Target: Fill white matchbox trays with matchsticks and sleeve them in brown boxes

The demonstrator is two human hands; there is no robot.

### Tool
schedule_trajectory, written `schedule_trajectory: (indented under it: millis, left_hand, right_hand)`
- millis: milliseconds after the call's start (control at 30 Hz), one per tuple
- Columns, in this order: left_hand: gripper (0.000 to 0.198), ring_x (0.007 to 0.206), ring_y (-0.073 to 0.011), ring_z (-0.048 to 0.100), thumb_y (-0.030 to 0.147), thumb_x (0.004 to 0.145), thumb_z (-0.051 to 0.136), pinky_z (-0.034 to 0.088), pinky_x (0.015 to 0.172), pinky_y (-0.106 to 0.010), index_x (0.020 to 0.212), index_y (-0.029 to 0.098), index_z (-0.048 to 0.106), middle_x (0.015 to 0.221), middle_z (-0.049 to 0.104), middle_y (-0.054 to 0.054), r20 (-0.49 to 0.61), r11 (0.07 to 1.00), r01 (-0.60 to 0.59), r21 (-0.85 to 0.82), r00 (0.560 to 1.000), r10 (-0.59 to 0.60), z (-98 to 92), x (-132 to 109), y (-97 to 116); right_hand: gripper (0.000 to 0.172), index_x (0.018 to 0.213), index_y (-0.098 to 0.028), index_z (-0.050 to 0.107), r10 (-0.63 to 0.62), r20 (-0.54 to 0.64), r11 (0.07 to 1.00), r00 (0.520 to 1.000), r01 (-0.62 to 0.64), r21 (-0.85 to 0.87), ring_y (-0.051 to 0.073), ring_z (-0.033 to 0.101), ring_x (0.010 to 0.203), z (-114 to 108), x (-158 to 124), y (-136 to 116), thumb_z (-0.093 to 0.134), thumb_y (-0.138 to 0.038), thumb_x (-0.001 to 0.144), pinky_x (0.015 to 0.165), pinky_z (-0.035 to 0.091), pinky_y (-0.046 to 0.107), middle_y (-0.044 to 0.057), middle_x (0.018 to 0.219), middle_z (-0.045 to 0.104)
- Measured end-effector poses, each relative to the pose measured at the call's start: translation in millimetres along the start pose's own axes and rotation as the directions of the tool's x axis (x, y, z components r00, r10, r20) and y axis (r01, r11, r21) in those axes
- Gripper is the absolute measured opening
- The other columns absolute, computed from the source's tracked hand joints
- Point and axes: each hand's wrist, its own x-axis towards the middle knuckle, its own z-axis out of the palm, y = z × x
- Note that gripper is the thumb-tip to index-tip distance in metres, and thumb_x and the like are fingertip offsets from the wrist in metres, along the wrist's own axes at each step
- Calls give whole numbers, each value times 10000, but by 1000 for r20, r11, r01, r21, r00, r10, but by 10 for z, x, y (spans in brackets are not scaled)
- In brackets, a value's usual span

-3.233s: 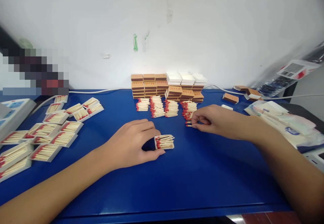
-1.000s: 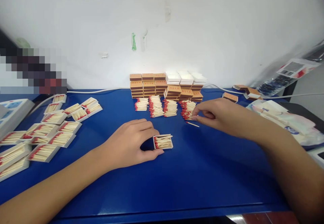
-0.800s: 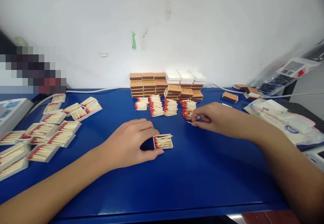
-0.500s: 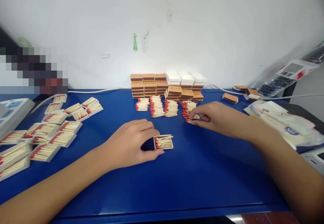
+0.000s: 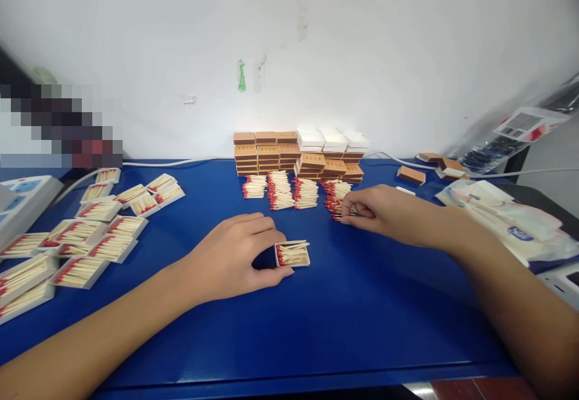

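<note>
While bracing the tray (image 5: pixel 296 265) with the left hand (image 5: pixel 239 258), held the right hand (image 5: pixel 382 213) at the near end of the rightmost pile (image 5: pixel 338 192). Gripped the tray at its left end, thumb in front and fingers behind, likely to stop any sliding on the bench (image 5: pixel 294 333) while leaving the open top uncovered. Brought the right thumb and forefinger close together, low at the matches, a posture suited, by judgement, to thin sticks; could not tell whether pinching one or merely touching.

Had the tray flat on the bench, between the two hands and nearer than the piles. Saw three other piles (image 5: pixel 280 192) in a row to the left of the first, red heads mostly leftward, probably laid alike for order.

Saw matches (image 5: pixel 289 254) in the tray too, heads at the left, some askew on top; could not make out the depth. Had many filled trays (image 5: pixel 99 274) spread over the bench's left side, open tops up, some overlapping, probably put there to leave room in the middle. Behind the piles, saw boxes (image 5: pixel 268 157) stacked by the wall (image 5: pixel 181 44), contents hidden, with white pieces (image 5: pixel 335 140), seemingly trays, on the right part. Beyond the right wrist, noted loose boxes (image 5: pixel 411 175) near a soft packet (image 5: pixel 502 225).
</note>
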Motion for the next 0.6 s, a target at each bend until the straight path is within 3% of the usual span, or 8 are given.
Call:
schedule_trajectory:
  millis: [600]
  left_hand:
    - [284,865,-204,689,432,974,713,550,796,-343,1107,182,743,964,742,-58,-1,1000,-6,8,1000,6,0,-2,-9]
  right_hand:
    - [294,911,-245,746,-35,35,999,999,36,-17,168,533,567,-26,-8,-11,530,-414,1020,579,335,302,11,678,642]
